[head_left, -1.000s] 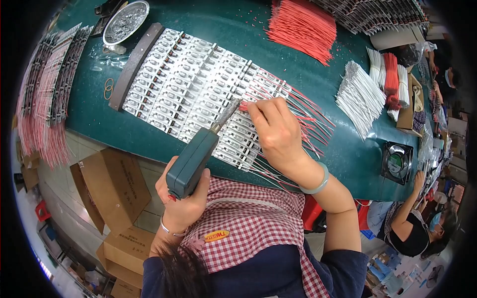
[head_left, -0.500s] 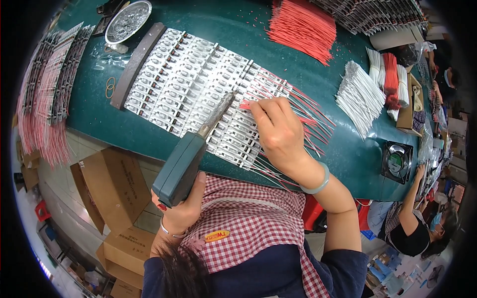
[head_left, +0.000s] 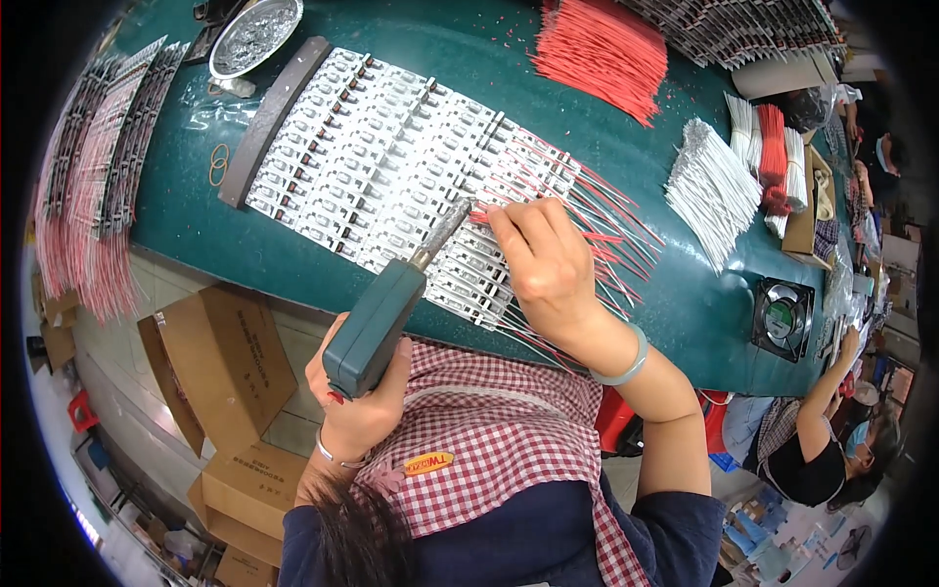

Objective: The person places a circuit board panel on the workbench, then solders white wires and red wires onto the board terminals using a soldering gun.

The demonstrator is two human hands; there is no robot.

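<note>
My left hand [head_left: 364, 416] is closed round the dark green handle of a soldering iron [head_left: 377, 328]. Its metal barrel slants up and away, and the tip meets the panel of white circuit boards [head_left: 377, 147] close to my right fingertips. In a pinch, my right hand [head_left: 553, 269] holds red wire [head_left: 478, 216] whose short end lies at the iron's tip; how many wires are in the pinch I cannot tell. Red and white wires [head_left: 616, 210] trail rightward from the panel's right-hand columns, partly hidden under my right hand.
A dark bar [head_left: 277, 122] borders the panel's left end. Beyond it stands a metal dish [head_left: 256, 37]. Loose red wires [head_left: 599, 59] and white wires [head_left: 712, 186] lie right of the panel, near a small black fan [head_left: 782, 318]. Wired boards [head_left: 108, 147] stand at left. A co-worker [head_left: 817, 440] sits at right.
The soldering iron and my left hand have shifted right, bringing the tip down beside the pinched red wire. My right hand stays almost in place; the panel looks slightly shifted.
</note>
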